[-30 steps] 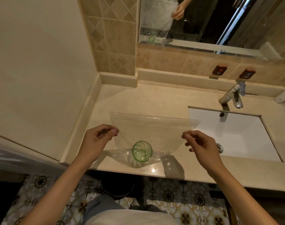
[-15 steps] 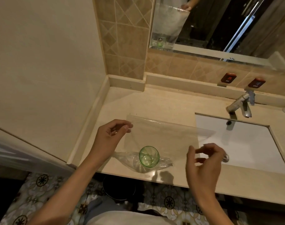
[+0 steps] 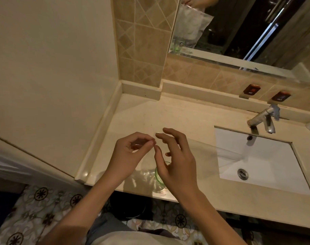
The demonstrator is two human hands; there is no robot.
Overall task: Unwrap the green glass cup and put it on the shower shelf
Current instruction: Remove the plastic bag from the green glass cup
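Note:
The green glass cup (image 3: 157,174) stands on the beige counter (image 3: 168,115) near its front edge, inside a clear plastic wrap (image 3: 207,151). Only a green sliver of the cup shows past my right hand. My left hand (image 3: 129,156) pinches the wrap's upper left edge between thumb and forefinger. My right hand (image 3: 177,165) hovers over the cup with fingers spread and loosely bent. Its fingertips sit close to my left hand's pinch at the wrap's top edge. The wrap's loose right side stretches toward the sink.
A white sink (image 3: 256,156) with a chrome faucet (image 3: 262,119) lies to the right. A mirror (image 3: 239,23) hangs above the tiled backsplash. A plain wall closes the left side. A dark bin (image 3: 127,207) sits on the patterned floor under the counter.
My right hand let go of the wrap's right corner and swung left, now over the cup beside my left hand. My left hand kept its pinch on the wrap.

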